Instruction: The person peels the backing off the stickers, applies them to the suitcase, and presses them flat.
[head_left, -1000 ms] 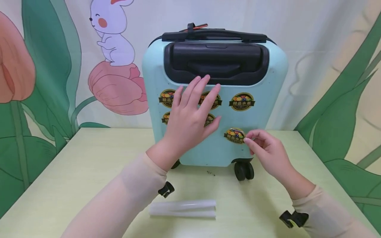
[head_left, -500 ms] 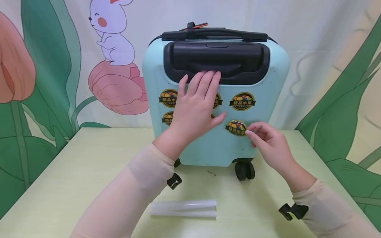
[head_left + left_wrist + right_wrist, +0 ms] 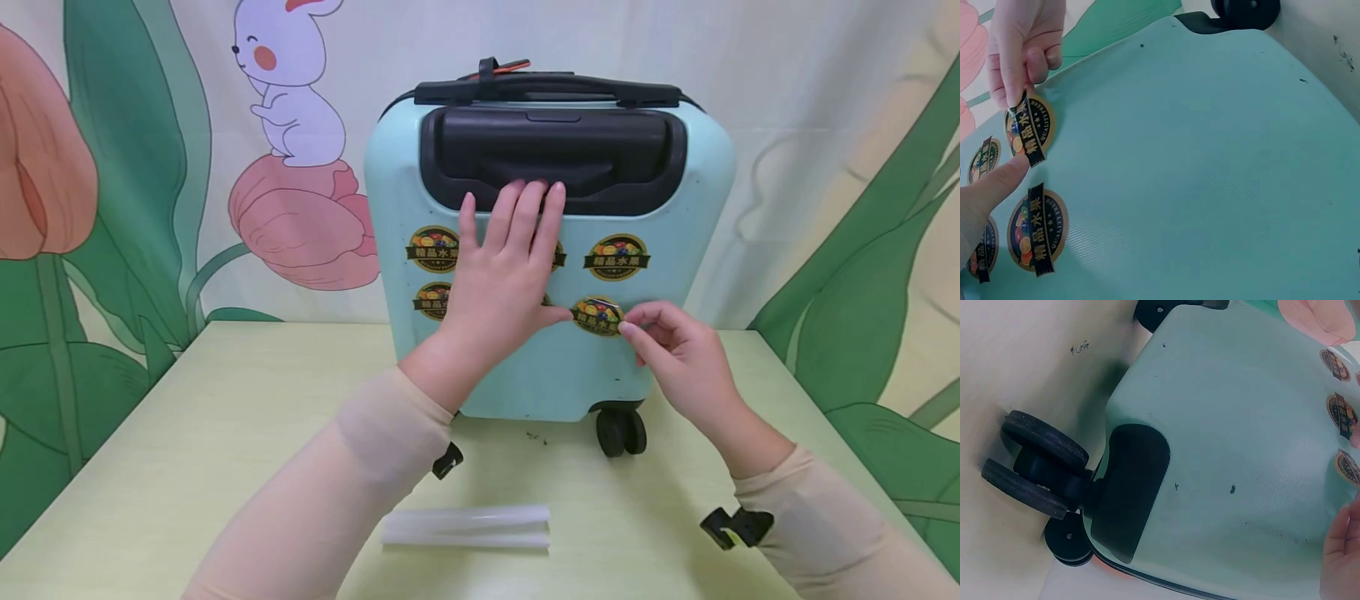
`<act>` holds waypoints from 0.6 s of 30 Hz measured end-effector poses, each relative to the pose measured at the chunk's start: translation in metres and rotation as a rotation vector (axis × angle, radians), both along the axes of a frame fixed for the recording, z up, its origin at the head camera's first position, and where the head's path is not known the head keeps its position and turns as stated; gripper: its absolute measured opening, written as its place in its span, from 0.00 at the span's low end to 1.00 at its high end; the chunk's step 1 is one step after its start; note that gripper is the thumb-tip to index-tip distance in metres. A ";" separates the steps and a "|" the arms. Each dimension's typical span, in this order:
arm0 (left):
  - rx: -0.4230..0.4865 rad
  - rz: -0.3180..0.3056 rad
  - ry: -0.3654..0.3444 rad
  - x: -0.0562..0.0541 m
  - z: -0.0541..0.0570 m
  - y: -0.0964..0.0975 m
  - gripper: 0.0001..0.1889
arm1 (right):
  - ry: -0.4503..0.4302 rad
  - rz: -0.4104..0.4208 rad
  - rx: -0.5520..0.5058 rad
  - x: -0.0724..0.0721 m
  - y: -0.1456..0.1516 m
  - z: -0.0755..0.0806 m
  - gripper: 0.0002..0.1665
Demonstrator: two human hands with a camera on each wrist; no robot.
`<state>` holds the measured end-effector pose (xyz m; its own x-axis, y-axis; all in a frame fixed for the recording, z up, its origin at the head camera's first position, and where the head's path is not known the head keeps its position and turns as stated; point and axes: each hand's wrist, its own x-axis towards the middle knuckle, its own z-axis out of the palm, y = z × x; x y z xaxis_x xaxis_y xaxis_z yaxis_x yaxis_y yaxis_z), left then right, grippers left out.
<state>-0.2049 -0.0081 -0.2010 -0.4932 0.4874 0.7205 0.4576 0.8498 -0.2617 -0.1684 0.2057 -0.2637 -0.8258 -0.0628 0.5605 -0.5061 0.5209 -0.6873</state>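
A light turquoise suitcase point(image 3: 547, 383) stands upright on the table, its panel bearing several round fruit stickers. My right hand point(image 3: 682, 354) pinches the right edge of one sticker point(image 3: 597, 317), which lies against the panel below the top-right sticker point(image 3: 617, 257). My left hand point(image 3: 502, 283) spreads over the panel with straight fingers, partly hiding the middle stickers. Its thumb point(image 3: 1002, 182) reaches the edge of the pinched sticker point(image 3: 1030, 130) in the left wrist view. The right wrist view shows the right hand point(image 3: 1341, 556) beside that sticker, cut off by the frame.
A rolled white translucent sheet point(image 3: 465, 527) lies on the pale green table point(image 3: 247, 433) in front of the suitcase. Black wheels point(image 3: 621, 432) support the suitcase, and a black handle point(image 3: 555, 137) is recessed near its top. Behind hangs a printed curtain point(image 3: 300, 125).
The right hand has raised the sticker along the panel, level with the lower row. The left hand has slid slightly right, its thumb now at the sticker's left edge.
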 end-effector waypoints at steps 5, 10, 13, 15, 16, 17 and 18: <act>0.007 0.027 0.000 0.000 -0.003 0.003 0.66 | 0.041 -0.040 0.017 -0.001 -0.002 -0.001 0.05; 0.024 0.034 -0.001 -0.001 -0.006 0.006 0.66 | 0.092 -0.087 0.036 -0.002 -0.003 -0.003 0.05; 0.034 0.037 0.000 -0.001 -0.007 0.008 0.66 | 0.120 -0.112 0.035 -0.002 -0.005 -0.004 0.04; 0.037 0.045 0.006 -0.001 -0.008 0.008 0.66 | 0.141 -0.127 0.034 -0.003 -0.007 -0.005 0.04; 0.040 0.048 0.008 -0.001 -0.008 0.009 0.66 | 0.154 -0.135 0.038 -0.003 -0.008 -0.005 0.04; 0.042 0.051 0.012 -0.001 -0.008 0.009 0.66 | 0.166 -0.145 0.040 -0.003 -0.008 -0.005 0.04; 0.043 0.053 0.015 -0.001 -0.008 0.009 0.66 | 0.178 -0.154 0.041 -0.003 -0.009 -0.005 0.04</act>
<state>-0.2059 0.0010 -0.2091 -0.5069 0.4289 0.7477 0.4077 0.8836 -0.2304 -0.1712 0.1965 -0.2690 -0.7161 0.0305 0.6974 -0.5296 0.6271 -0.5713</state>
